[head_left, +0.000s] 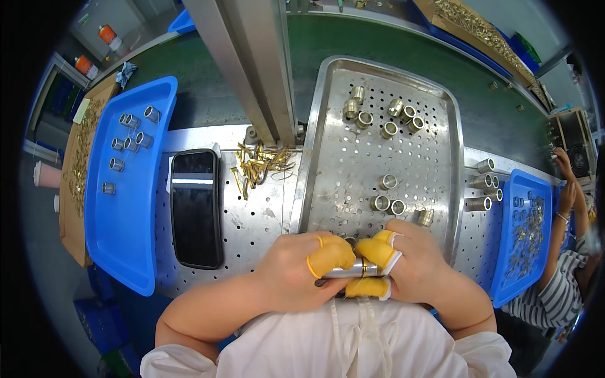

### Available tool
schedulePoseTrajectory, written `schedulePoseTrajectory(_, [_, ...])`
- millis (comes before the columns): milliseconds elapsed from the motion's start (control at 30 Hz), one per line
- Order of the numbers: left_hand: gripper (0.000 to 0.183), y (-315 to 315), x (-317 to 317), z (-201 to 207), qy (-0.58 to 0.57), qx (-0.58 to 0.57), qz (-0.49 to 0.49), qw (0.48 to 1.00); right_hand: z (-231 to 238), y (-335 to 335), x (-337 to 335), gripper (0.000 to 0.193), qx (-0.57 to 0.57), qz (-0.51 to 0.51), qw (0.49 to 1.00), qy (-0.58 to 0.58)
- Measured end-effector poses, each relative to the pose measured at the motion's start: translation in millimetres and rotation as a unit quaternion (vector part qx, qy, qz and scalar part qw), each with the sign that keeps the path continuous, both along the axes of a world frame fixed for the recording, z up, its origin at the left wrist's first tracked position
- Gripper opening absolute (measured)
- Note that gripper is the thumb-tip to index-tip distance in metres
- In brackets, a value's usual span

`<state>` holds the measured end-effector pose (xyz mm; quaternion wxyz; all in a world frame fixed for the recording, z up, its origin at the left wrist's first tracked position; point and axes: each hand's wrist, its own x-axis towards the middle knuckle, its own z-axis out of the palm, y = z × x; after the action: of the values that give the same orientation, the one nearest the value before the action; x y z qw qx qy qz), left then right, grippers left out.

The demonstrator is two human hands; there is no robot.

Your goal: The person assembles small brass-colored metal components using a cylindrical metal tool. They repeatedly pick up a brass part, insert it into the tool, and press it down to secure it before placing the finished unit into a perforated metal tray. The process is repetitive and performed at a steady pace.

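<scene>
My left hand (293,264) and my right hand (413,261) meet close to my body, at the near edge of the perforated metal tray (416,157). Between them is a shiny metal rod (342,273) with a gold-coloured band, lying roughly level; fingers of both hands are closed around it. Yellow finger covers sit on several fingers and hide part of the rod. On the tray, just beyond my right hand, lies a short metal sleeve (425,218). Another metal sleeve (380,203) stands nearby, and several more are grouped farther back.
To the left are a black phone (196,211), a pile of brass strips (255,167) and a blue tray (120,233) with several sleeves. A metal post (249,69) rises behind them. On the right, more sleeves (482,183) stand beside a blue parts tray (504,271); a co-worker's arm (565,205) is beyond.
</scene>
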<state>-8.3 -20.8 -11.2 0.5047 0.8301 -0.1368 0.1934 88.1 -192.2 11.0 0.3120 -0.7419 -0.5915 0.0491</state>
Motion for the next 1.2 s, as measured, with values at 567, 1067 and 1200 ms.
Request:
schedulePoseTrajectory(567, [0.031,8.4,2.4,18.4,0.265,-0.251,0.051,0.929,0.9,-19.9,21.7,0.036,0.245,-0.111,0.802,0.533])
schedulePoseTrajectory(1067, [0.020,20.9,1.1,9.1,0.383,-0.619,-0.176,0.663,-7.7,-24.9,41.3,0.029,0.319,-0.060,0.487,0.810])
schedulePoseTrajectory(1200, [0.018,21.8,1.0,9.4,0.388,-0.610,-0.169,0.670,-7.8,-22.6,40.1,0.029,0.310,-0.060,0.520,0.794])
